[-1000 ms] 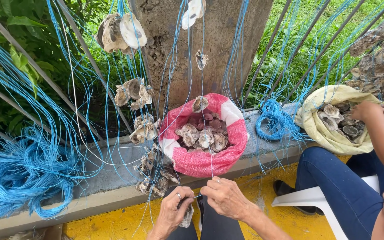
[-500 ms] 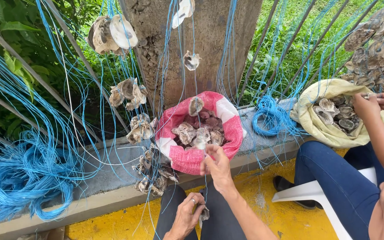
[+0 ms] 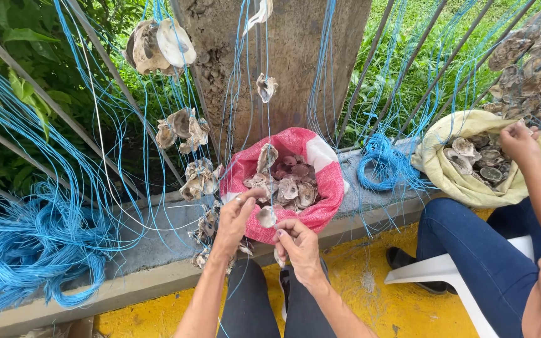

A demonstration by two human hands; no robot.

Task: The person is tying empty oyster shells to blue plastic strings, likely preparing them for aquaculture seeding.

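Both hands meet at 6 o'clock, left hand (image 3: 236, 219) and right hand (image 3: 298, 245) pinching a pale oyster shell (image 3: 267, 216) on thin blue cord (image 3: 267, 150), several strung clusters (image 3: 198, 178) hanging finished, red mesh sack (image 3: 320, 188) still holding loose shells.

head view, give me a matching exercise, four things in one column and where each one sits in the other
Things:
1. red sack
2. yellow sack
3. blue cord heap
4. white chair

Places:
A. under the seated person in jeans, right
B. on the ledge, far left
C. on the ledge just ahead of both hands, full of shells
D. on the ledge to the right, by the other person's hands

Pairs: 1-C, 2-D, 3-B, 4-A
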